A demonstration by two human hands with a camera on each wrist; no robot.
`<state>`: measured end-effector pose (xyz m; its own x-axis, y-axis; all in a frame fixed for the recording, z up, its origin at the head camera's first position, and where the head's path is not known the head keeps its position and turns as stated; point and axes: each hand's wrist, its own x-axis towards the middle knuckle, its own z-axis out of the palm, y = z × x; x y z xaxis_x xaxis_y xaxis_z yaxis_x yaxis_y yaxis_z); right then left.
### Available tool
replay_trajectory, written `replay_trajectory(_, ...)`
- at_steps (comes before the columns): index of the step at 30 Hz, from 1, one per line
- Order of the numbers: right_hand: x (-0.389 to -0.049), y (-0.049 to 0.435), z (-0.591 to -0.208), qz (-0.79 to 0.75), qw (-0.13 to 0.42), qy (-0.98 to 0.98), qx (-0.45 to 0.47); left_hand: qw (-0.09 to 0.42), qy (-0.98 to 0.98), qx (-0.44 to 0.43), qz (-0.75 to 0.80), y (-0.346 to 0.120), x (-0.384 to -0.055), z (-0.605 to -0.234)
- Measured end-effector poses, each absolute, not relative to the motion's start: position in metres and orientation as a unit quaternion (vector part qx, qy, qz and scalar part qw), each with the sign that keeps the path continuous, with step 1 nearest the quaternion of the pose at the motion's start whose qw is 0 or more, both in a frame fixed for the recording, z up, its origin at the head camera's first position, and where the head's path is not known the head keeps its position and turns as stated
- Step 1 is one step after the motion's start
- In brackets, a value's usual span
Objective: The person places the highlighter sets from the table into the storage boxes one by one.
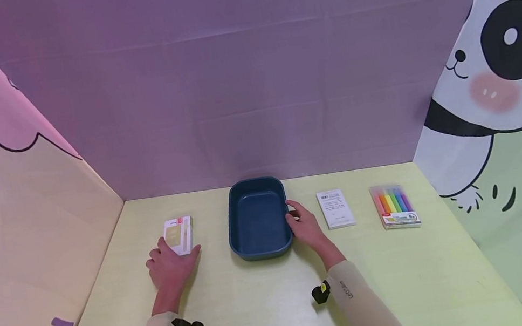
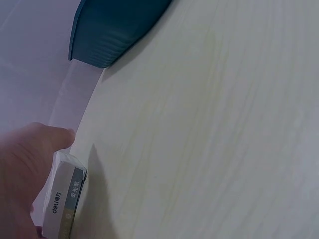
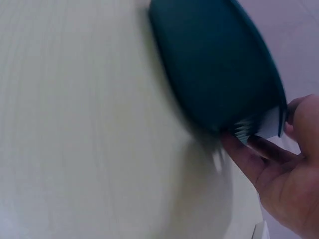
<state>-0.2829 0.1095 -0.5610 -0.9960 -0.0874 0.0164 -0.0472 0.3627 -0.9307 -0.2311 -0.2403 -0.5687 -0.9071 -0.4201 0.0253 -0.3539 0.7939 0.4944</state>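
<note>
A dark blue tray stands at the middle of the table. At its right side, my right hand has bent fingers around the edge. In the right wrist view, fingertips meet the tray's lower corner while others reach beside the rim; their exact contact is partly hidden. On the left, my left hand hovers over the near end of a white highlighter box, thumb and fingers spread to either side. Printed lettering shows on the box's end in the left wrist view, with my thumb just above it.
Right of the tray lies a white printed packet. Farther right is a clear pack of coloured markers. A purple backdrop rises behind the table, and printed panels stand at both sides.
</note>
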Motion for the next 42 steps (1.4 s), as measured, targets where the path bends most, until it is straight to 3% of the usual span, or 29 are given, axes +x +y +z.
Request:
replay_trajectory(6, -0.283, 0.109, -0.558, -0.559, 0.035, 0.827, -0.051, 0.061, -0.944, 0.205, -0.252, -0.242, -0.231, -0.572)
replay_trajectory(19, -0.281, 0.108, -0.553, -0.515, -0.005, 0.856, -0.051, 0.084, -0.941, 0.197, -0.262, -0.24, -0.225, -0.57)
replay_trajectory(42, -0.282, 0.114, -0.552, -0.525, 0.017, 0.85, -0.046, 0.072, -0.94, 0.198, -0.268, -0.245, -0.234, -0.574)
